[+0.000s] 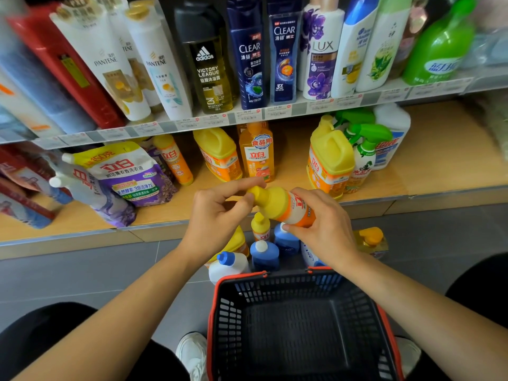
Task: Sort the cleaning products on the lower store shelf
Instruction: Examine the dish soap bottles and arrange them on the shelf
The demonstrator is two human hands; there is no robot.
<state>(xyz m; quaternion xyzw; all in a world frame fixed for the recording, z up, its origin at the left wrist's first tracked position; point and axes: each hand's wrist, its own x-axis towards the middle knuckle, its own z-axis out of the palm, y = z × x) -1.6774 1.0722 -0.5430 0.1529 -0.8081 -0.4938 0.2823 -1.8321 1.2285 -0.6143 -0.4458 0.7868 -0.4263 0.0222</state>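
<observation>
We hold the yellow-orange detergent bottle (280,204) tilted at twelve o'clock from the basket (239,276). Our right hand (321,224) grips its body and our left hand (220,210) pinches its cap. Probably mid-shelving; next it needs standing upright beside the matching bottles (218,154) on the lower shelf (439,160).

The left hand (220,213) is pinching the capped end of a yellow-and-orange bottle (277,203), and the right hand (321,226) is gripping its body, holding it sideways in front of the lower shelf (439,160). Beneath it, a blue bottle (264,256) and others are standing on the floor (82,270) beside a black basket (236,303). A yellow jug (330,158) and a purple pouch (129,174) are sitting on the shelf.
</observation>
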